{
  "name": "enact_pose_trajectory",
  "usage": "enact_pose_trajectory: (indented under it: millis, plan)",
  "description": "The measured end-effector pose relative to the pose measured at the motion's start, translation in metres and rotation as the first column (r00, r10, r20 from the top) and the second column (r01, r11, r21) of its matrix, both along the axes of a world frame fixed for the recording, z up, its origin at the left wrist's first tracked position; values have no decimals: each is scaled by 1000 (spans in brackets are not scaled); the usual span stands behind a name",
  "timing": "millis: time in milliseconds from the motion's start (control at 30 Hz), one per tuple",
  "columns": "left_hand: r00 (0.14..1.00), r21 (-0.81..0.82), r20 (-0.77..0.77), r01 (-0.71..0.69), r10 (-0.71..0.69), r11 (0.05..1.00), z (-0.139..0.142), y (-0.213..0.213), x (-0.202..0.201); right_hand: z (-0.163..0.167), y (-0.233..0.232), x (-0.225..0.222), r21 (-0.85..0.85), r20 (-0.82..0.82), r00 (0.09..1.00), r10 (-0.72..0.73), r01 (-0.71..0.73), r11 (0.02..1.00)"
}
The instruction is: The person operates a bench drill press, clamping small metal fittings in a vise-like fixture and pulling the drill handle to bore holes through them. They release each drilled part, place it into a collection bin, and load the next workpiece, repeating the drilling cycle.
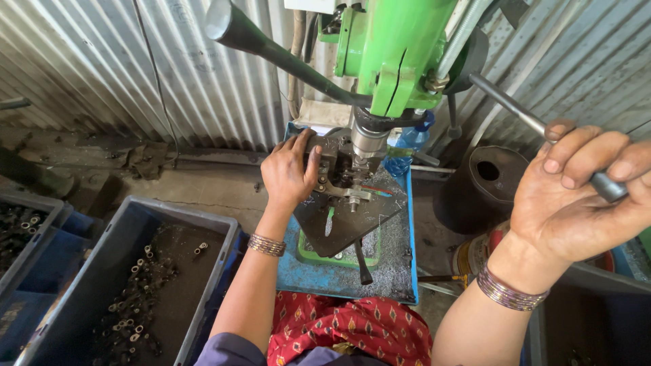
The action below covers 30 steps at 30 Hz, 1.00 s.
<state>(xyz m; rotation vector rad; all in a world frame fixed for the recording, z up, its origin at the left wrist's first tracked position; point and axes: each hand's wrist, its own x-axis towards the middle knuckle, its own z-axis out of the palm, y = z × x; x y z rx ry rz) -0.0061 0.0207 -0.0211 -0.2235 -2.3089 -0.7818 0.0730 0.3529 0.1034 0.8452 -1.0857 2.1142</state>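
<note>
A green drill press [393, 47] stands over a dark metal table plate [352, 217] on a blue base [339, 274]. My left hand [290, 169] rests on the metal fixture [332, 173] beneath the spindle [369, 139], fingers curled over its left side. My right hand [576, 196] is raised at the right, wrapped around the grey feed lever [522, 115] of the press. Both wrists wear bangles. Whether a part sits in the fixture is hidden by the hand and the spindle.
A blue-grey crate [129, 285] with several small metal sleeves sits at the lower left, another crate [20, 224] further left. A second black lever [271, 47] juts up left. A dark drum [485, 183] stands right of the press. Corrugated metal wall behind. Metal shavings cover the base.
</note>
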Motion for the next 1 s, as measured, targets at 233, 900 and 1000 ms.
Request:
enact_pose_trajectory:
  millis: [233,900,1000]
  plan:
    - [1000,-7,8,-5,5,1000,0,-1,0,-2,-1,1,-2,-1,1000,-2,2,1000]
    - [1000,-11,-6,-14,14,1000,-3,-1,-2,-3,-2,0,-2,-3,1000,-7,7,1000]
    - [1000,1,12,-14,14,1000,-4,-1,-2,-3,-2,-1,-1,-5,1000,-12,12,1000]
